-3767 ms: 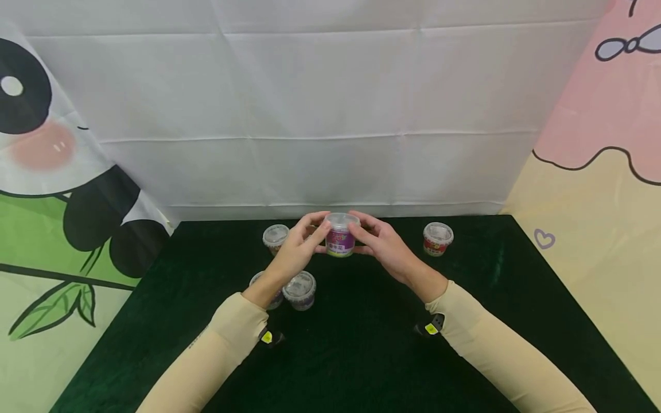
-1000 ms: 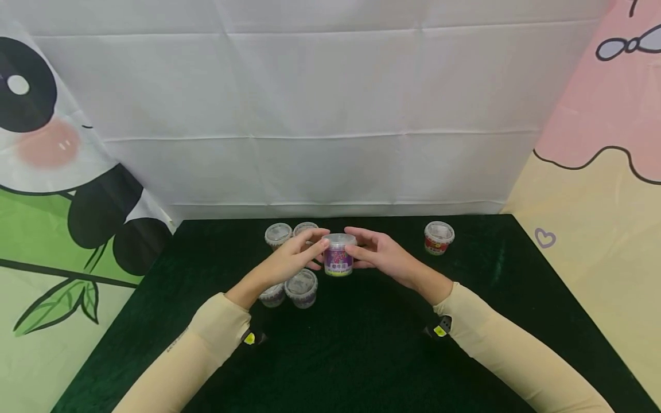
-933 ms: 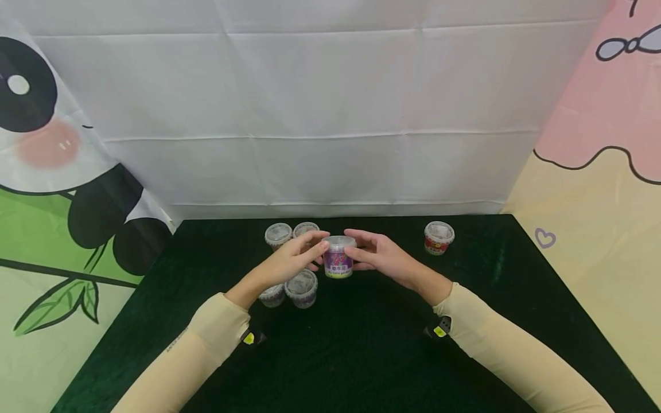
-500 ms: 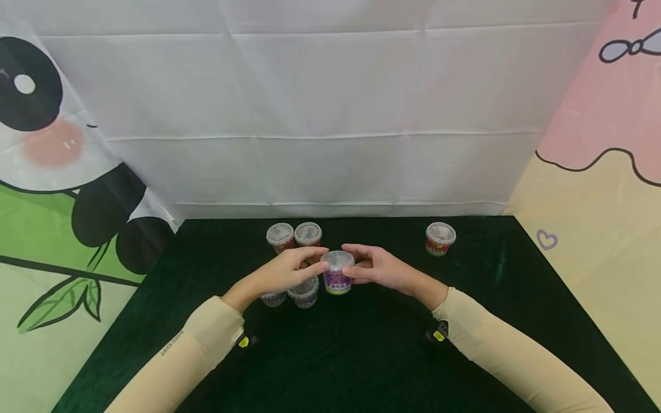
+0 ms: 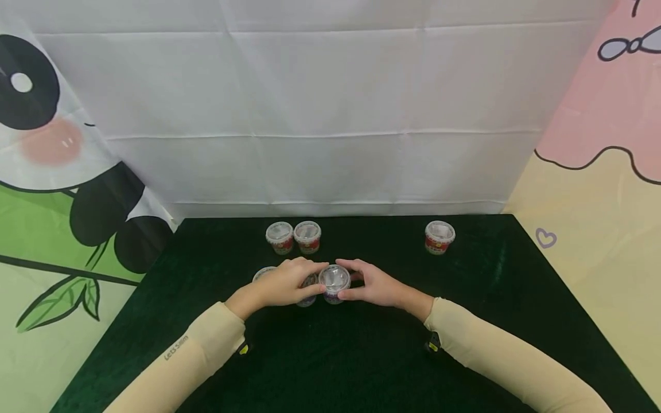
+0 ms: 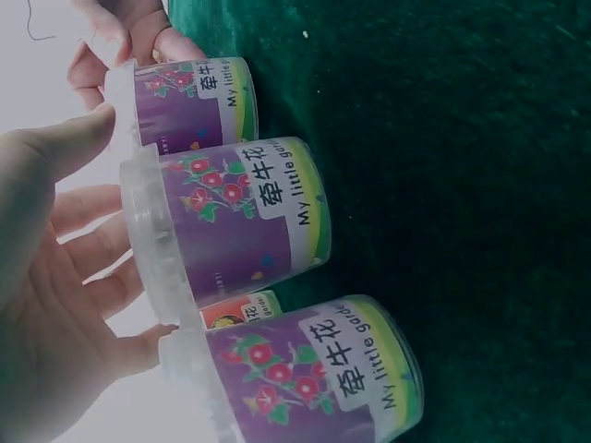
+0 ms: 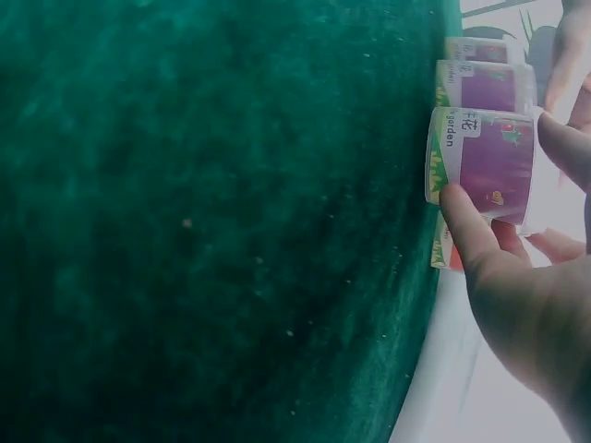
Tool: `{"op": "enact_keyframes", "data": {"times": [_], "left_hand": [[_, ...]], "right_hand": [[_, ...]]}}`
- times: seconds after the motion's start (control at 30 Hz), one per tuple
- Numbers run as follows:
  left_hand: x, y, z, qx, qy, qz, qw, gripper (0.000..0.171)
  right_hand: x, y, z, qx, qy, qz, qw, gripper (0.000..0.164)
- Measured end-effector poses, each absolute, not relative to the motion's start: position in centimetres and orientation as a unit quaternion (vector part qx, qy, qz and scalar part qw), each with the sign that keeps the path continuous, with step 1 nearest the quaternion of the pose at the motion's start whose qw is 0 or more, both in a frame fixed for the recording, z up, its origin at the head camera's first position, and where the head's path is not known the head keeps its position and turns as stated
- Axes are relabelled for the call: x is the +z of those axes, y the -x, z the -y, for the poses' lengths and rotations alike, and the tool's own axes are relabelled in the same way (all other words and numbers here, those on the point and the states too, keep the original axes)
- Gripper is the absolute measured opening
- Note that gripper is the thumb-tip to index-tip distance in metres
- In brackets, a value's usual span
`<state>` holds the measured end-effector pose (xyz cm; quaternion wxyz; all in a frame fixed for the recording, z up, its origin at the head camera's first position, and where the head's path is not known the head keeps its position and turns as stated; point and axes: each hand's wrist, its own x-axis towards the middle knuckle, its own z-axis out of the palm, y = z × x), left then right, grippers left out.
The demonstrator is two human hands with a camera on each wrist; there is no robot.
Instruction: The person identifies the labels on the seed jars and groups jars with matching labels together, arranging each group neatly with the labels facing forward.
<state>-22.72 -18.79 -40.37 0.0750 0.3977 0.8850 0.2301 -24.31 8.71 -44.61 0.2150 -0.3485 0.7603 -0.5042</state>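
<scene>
A lidded plastic tub [image 5: 334, 280] with a purple flower label stands upright at the right end of a short row. My right hand [image 5: 379, 285] grips it from the right, thumb in front and fingers behind; in the right wrist view, a finger lies low on the tub [image 7: 494, 166]. From the left, my left hand [image 5: 284, 282] holds the same tub near its lid with thumb and fingertips. Under that hand, partly hidden, are a second purple-labelled tub [image 5: 308, 297] and a third [image 5: 264, 272]. The left wrist view shows the middle tub [image 6: 240, 217] close beside the held one [image 6: 189, 106].
Two red-labelled tubs, one at the back left [image 5: 279, 237] and one beside it [image 5: 307, 237], stand side by side. Another red-labelled tub [image 5: 439, 237] is alone at the back right. The dark green cloth [image 5: 330, 361] covers the table, with a white backdrop [image 5: 330, 115] behind.
Both hands have brought the purple-labelled tub down and toward the person, beside the other purple ones. Its side label faced the camera before; now mostly its lid shows.
</scene>
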Motion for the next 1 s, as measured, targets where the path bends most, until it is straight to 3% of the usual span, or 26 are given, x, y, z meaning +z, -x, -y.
{"op": "enact_keyframes", "data": {"times": [0.6,1.0], "left_hand": [[-40.5,23.0,18.4,0.196,-0.405,-0.890,0.071,0.053],[-39.5,23.1,18.3,0.190,-0.393,-0.894,0.097,0.053]], "right_hand": [[-44.9,24.6,-8.7,-0.457,0.362,-0.791,0.184,0.073],[-43.8,24.5,-8.6,-0.449,0.376,-0.790,0.184,0.070]]}}
